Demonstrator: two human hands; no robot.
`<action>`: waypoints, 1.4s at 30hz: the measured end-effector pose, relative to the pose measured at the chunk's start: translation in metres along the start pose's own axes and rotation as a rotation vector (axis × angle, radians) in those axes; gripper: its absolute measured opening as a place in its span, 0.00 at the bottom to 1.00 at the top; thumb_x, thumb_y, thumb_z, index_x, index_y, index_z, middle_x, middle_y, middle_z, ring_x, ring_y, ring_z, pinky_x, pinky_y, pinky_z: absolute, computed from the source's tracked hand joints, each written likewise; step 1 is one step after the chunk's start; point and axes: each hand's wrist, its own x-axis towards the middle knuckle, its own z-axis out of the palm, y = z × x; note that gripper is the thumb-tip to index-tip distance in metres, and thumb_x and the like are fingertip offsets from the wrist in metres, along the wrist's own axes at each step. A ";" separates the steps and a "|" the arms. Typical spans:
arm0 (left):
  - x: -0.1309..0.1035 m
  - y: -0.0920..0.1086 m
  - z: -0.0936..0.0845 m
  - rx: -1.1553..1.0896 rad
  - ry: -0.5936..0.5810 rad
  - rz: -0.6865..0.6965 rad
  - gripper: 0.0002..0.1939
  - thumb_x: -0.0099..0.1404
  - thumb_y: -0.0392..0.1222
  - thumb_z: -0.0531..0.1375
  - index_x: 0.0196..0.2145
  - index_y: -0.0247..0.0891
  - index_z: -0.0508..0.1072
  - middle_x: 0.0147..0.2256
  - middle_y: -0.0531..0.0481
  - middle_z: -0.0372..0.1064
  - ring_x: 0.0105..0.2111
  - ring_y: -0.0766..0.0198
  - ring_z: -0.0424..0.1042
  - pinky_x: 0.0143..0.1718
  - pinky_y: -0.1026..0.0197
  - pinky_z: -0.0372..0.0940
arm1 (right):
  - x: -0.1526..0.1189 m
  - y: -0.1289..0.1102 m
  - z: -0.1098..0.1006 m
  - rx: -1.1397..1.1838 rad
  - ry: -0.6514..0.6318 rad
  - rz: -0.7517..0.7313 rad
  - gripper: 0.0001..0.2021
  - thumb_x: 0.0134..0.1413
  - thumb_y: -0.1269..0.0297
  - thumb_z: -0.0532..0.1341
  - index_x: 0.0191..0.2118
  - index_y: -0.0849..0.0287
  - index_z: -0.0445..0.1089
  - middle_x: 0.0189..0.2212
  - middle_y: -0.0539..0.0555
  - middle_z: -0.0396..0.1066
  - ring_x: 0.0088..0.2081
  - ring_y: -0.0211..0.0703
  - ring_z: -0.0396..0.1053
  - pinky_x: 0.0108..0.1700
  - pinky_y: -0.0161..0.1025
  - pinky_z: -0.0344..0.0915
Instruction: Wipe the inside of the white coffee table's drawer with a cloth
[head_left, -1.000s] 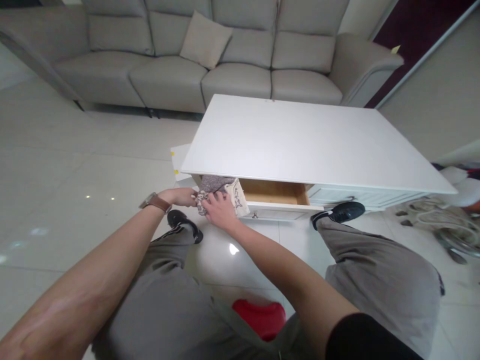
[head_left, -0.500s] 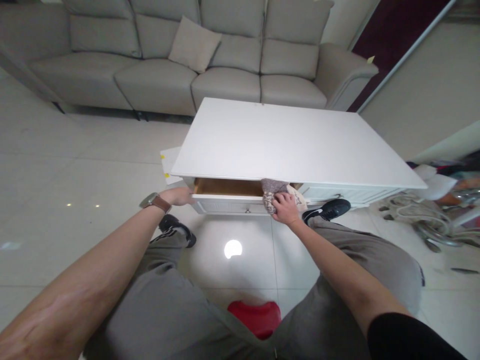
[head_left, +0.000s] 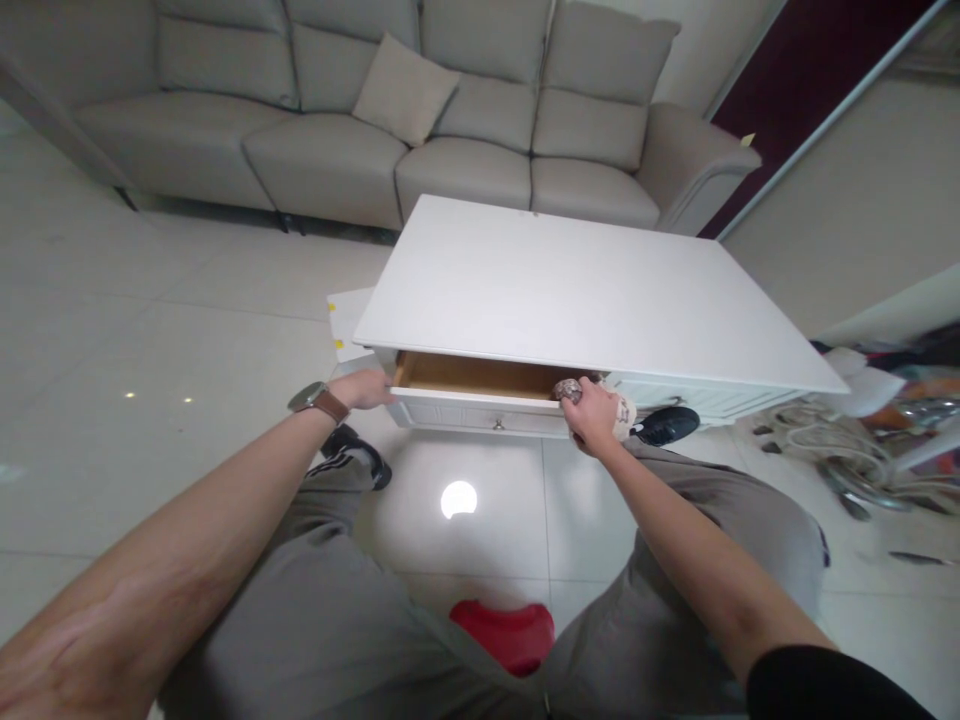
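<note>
A drawer [head_left: 480, 412] is pulled out of the long side of a white table [head_left: 585, 290]; its wooden inside shows. My left hand [head_left: 364, 389] grips the drawer's left front corner, its fingertips partly hidden. At the right end of the drawer front, my right hand [head_left: 592, 412] is closed on a patterned cloth [head_left: 625, 415]. Part of the cloth bunches over the drawer's top edge and part hangs beside my fingers.
A grey sofa [head_left: 330, 150] with a beige cushion [head_left: 406, 90] stands behind the table. Between my legs is a red seat [head_left: 504, 637]. My black shoes [head_left: 667, 426] are near the drawer. Piled items and cables [head_left: 832, 425] lie at the right.
My right hand has moved right along the drawer front with the cloth, which is now more bunched under it. My left hand stays at the left corner. The view has shifted slightly.
</note>
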 end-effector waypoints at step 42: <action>-0.028 0.040 0.015 -0.183 -0.417 0.074 0.19 0.42 0.44 0.73 0.35 0.40 0.85 0.33 0.49 0.81 0.32 0.62 0.73 0.35 0.65 0.65 | 0.006 0.040 -0.071 0.262 -1.028 -0.450 0.20 0.49 0.62 0.58 0.47 0.60 0.78 0.44 0.54 0.79 0.44 0.50 0.74 0.48 0.38 0.67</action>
